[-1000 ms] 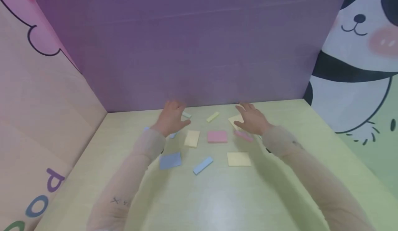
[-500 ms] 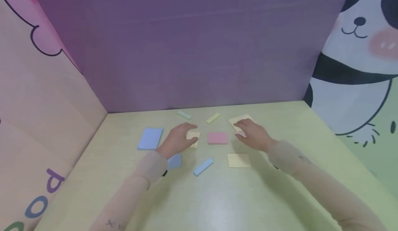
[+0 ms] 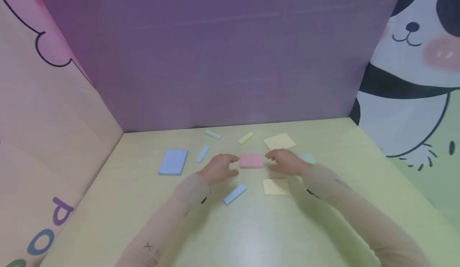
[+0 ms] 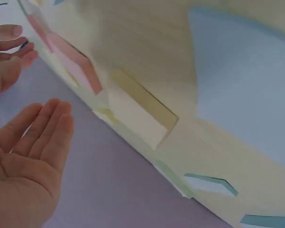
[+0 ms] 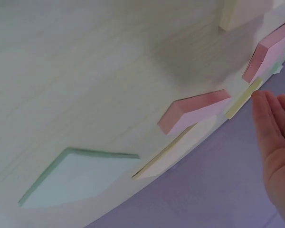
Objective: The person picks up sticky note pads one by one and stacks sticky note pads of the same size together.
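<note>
Both the left hand point(image 3: 220, 167) and the right hand point(image 3: 287, 162) have relaxed, loosely extended fingers point(image 4: 60, 137), and between them, just beside these fingers, the pink pad point(image 3: 251, 161) lies flat on the bench point(image 3: 201, 243).

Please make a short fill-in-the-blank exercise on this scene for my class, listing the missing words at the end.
1. In the head view, the pink rectangular paper-like pad lies ____ the left hand and the right hand.
2. There, the large blue rectangular pad lies to the ____ of the left hand.
3. The tall flat backdrop behind the pale wood-grained table is coloured ____.

Missing words: between; left; purple.
</note>
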Demonstrator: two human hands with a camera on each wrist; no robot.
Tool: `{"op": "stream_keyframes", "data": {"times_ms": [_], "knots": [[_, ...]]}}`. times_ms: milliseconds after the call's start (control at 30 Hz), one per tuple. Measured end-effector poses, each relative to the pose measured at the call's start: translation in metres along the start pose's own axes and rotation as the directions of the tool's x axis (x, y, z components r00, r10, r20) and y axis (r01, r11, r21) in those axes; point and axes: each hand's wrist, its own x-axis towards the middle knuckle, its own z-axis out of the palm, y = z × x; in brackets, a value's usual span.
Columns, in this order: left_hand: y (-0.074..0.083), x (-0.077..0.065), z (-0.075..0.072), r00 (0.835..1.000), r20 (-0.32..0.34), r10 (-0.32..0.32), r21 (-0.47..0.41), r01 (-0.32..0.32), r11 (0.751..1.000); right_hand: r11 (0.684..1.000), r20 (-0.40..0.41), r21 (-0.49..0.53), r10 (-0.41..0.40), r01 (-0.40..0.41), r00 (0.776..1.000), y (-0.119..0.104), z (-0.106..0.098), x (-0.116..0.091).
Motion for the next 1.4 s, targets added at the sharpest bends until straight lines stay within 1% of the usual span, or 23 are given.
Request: {"op": "stream_keyframes", "data": {"times_ms": [67, 133, 233, 267, 367, 467, 567, 667, 800, 900, 1033, 1200, 1400], "knots": [[-0.001, 0.012, 0.002, 0.999, 0.006, -0.036, 0.001, 0.036, 0.999, 0.999, -0.005, 0.026, 0.029, -0.029, 1.0, 0.0, 0.001, 0.008], [-0.003, 0.024, 0.005, 0.997, -0.007, -0.071, 0.01, 0.071, 0.997, 0.998, -0.01, 0.049, 0.047, -0.047, 0.999, -0.001, 0.002, 0.016], [-0.007, 0.041, 0.009, 0.992, -0.012, -0.126, 0.014, 0.126, 0.992, 0.997, -0.002, 0.05, 0.055, -0.054, 0.999, -0.003, 0.005, 0.026], [-0.008, 0.045, 0.011, 0.991, -0.014, -0.134, 0.017, 0.134, 0.991, 0.997, 0.002, 0.056, 0.06, -0.06, 0.998, -0.004, 0.006, 0.029], [-0.011, 0.055, 0.015, 0.987, 0.006, -0.159, -0.005, 0.159, 0.987, 0.993, 0.027, 0.066, 0.1, -0.102, 0.995, -0.007, 0.008, 0.037], [-0.015, 0.062, 0.019, 0.987, 0.016, -0.163, -0.015, 0.163, 0.986, 0.988, 0.05, 0.074, 0.134, -0.138, 0.99, -0.009, 0.01, 0.042], [-0.02, 0.067, 0.023, 0.986, 0.023, -0.165, -0.027, 0.165, 0.986, 0.985, 0.072, 0.074, 0.149, -0.154, 0.986, -0.011, 0.011, 0.044], [-0.025, 0.071, 0.027, 0.986, 0.032, -0.163, -0.046, 0.164, 0.985, 0.988, 0.085, 0.062, 0.139, -0.145, 0.987, -0.011, 0.012, 0.045], [-0.028, 0.074, 0.031, 0.99, 0.034, -0.138, -0.031, 0.139, 0.99, 0.992, 0.087, 0.03, 0.122, -0.125, 0.989, -0.009, 0.012, 0.046], [-0.027, 0.074, 0.032, 0.993, 0.025, -0.119, -0.02, 0.12, 0.993, 0.992, 0.089, 0.025, 0.117, -0.12, 0.989, -0.007, 0.013, 0.047], [-0.023, 0.072, 0.031, 0.994, 0.017, -0.104, -0.022, 0.104, 0.994, 0.991, 0.098, 0.037, 0.126, -0.13, 0.987, -0.005, 0.014, 0.049], [-0.02, 0.068, 0.03, 0.996, 0.008, -0.089, 0.014, 0.089, 0.996, 0.986, 0.119, 0.071, 0.14, -0.149, 0.983, -0.005, 0.013, 0.049], [-0.02, 0.065, 0.032, 0.995, 0.021, -0.102, 0.011, 0.102, 0.995, 0.982, 0.152, 0.073, 0.163, -0.176, 0.975, -0.009, 0.013, 0.049]]}}
